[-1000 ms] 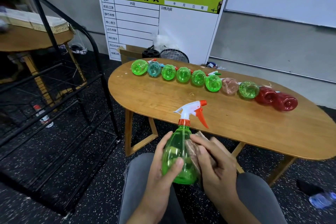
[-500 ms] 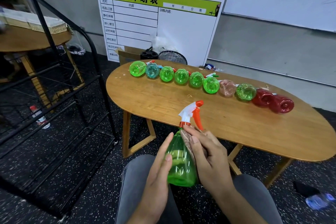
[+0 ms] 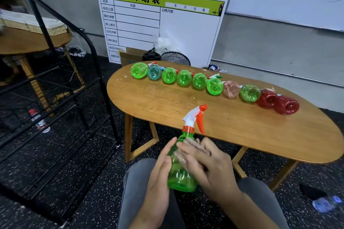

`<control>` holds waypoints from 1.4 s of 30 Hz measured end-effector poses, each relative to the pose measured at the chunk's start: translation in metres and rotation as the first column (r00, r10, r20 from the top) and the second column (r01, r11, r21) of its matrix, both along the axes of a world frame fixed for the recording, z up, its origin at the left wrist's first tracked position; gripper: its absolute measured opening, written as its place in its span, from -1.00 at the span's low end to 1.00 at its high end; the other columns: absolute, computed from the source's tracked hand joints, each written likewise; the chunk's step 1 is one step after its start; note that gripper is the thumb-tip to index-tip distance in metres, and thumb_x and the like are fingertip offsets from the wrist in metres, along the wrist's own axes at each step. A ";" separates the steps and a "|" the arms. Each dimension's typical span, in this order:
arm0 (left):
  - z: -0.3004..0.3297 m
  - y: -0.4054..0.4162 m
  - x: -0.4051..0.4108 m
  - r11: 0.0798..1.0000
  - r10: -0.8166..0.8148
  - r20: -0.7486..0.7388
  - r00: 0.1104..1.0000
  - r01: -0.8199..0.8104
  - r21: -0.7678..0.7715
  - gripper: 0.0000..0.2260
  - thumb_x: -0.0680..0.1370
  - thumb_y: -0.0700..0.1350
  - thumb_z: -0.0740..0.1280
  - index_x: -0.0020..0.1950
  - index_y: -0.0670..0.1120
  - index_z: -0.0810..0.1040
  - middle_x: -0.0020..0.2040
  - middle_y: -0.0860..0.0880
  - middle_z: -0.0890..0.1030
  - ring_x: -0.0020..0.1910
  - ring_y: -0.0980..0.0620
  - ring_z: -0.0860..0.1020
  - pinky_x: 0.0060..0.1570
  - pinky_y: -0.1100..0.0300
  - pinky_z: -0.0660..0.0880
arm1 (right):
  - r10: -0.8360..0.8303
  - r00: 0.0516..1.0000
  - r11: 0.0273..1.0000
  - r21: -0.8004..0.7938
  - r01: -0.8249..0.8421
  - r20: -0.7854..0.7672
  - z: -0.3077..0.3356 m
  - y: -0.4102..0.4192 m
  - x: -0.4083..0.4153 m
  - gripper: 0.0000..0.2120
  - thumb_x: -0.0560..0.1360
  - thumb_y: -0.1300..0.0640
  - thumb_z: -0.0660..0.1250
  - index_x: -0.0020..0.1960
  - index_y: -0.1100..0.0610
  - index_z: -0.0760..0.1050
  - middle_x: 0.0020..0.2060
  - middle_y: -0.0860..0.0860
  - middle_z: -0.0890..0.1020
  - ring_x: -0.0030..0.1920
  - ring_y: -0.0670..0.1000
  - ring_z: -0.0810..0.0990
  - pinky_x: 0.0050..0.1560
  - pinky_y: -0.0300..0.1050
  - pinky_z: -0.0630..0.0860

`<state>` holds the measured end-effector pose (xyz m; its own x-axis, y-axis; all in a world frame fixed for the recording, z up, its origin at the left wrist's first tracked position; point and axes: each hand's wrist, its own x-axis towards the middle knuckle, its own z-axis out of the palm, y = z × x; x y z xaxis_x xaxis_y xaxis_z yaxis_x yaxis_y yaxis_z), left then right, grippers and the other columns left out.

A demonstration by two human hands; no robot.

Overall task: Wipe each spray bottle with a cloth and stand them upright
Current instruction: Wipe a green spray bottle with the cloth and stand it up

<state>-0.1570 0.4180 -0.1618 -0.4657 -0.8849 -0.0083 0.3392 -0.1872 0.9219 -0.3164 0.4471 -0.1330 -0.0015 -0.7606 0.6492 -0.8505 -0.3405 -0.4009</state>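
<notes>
Ahead of both hands, the wooden table [image 3: 242, 132] carries ten bottles [image 3: 215, 86] lying in a row, none stood up yet. Over the lap, the green bottle [image 3: 181, 171] sits upright between the palms. Left hand [image 3: 158, 178] braces it with straight fingers. Right hand [image 3: 210, 165], blurred, has slid the cloth [image 3: 188, 147] down from the neck, so wiping this one continues.
</notes>
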 end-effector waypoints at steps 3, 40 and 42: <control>-0.003 0.001 -0.001 1.000 0.011 0.022 1.000 -0.011 -0.017 -0.63 0.64 0.10 0.18 0.42 0.32 0.55 0.42 0.05 0.62 0.42 -0.03 0.58 0.43 -0.16 0.45 | -0.074 0.985 0.997 0.039 0.069 0.158 -0.004 -0.012 -0.002 -0.67 0.71 -0.15 0.14 0.41 -0.27 0.51 -0.04 -0.04 0.58 -0.20 -0.04 0.62 -0.30 0.00 0.60; 0.002 0.002 0.000 1.000 -0.016 0.012 1.000 0.016 0.006 -0.62 0.71 0.06 0.21 0.54 0.09 0.45 0.38 0.00 0.65 0.40 -0.05 0.60 0.34 0.02 0.56 | -0.009 0.992 0.999 -0.050 0.016 0.128 -0.014 0.006 0.004 -0.72 0.65 -0.05 0.29 0.32 -0.18 0.61 -0.19 -0.04 0.52 -0.32 -0.07 0.49 -0.45 -0.12 0.48; 0.001 0.003 0.001 1.000 -0.017 0.036 0.999 0.017 0.006 -0.56 0.64 0.09 0.21 0.53 0.10 0.47 0.40 0.00 0.64 0.41 -0.06 0.59 0.42 -0.13 0.49 | -0.057 0.935 0.998 0.016 0.055 0.349 -0.011 -0.006 0.000 -0.69 0.68 -0.16 0.22 0.31 -0.18 0.64 -0.12 0.08 0.60 -0.22 0.07 0.61 -0.34 0.06 0.57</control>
<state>-0.1563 0.4206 -0.1608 -0.4798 -0.8768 -0.0302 0.3025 -0.1977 0.9324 -0.3167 0.4411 -0.1443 -0.2701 -0.7564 0.5958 -0.6741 -0.2933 -0.6780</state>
